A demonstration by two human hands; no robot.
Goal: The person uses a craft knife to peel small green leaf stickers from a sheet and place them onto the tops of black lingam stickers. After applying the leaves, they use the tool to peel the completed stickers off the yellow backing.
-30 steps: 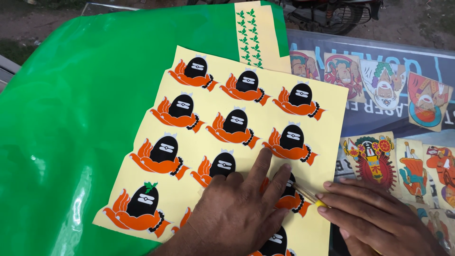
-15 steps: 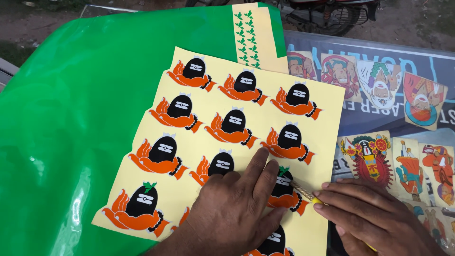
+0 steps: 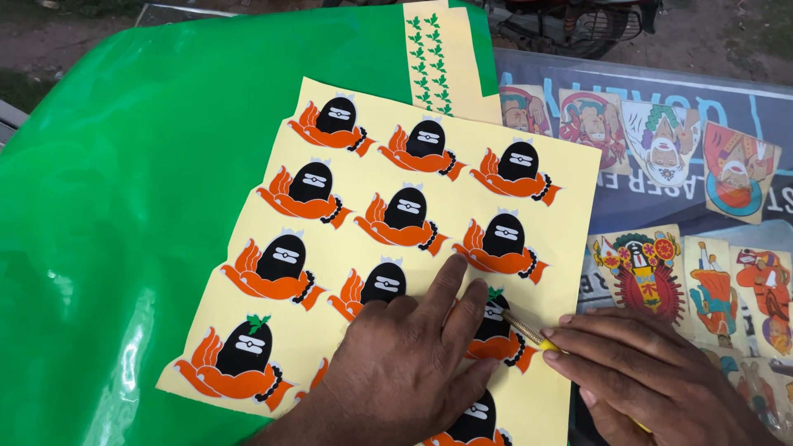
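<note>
The left hand [image 3: 405,367] presses flat, fingers spread and holding nothing, on the yellow sticker sheet [image 3: 372,173] lying over green vinyl [image 3: 132,165], while the right hand [image 3: 644,372] pinches a thin tool [image 3: 524,328] at a sticker [image 3: 496,326], with colourful prints [image 3: 661,140] crowding the right side.
</note>
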